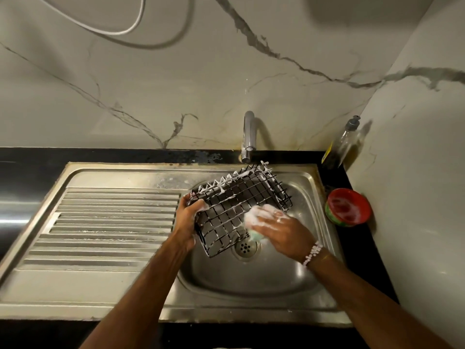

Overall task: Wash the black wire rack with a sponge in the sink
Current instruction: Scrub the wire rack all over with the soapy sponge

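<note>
Step in hand: soaping, as I judge it. My left hand (189, 214) clamps the left edge of the rack (236, 210), fingers curled over the wire, and holds it tilted above the basin of the sink (251, 280), far edge high under the tap (247, 137), near corner low beside the drain (245, 247). My right hand (281, 227) is pressed together around the sponge (253, 222), which lies against the right part of the grid. Foam covers my right fingers and the sponge.

Findings:
1. Foam sits thick along the far rim of the rack and in patches on the grid. The near left squares look mostly bare black, so I judge the scrubbing part done.
2. No water shows at the tap. Rinsing is not yet begun.

Next move, in my judgement: draw the sponge toward the near left wires while the left grip stays firm, since wet wire is slippery and the rack hangs on 1 hand.

Edges and room:
- The rack's far right corner stands near the basin's far wall and just under the tap spout; lifting or turning there risks a knock.
- A red bowl (348, 207) and a soap bottle (338, 147) stand on the counter to the right, near the sink rim; my right elbow has little room there.
- The drainboard (110, 222) to the left is open and flat.
- The near half of the basin is open.
</note>
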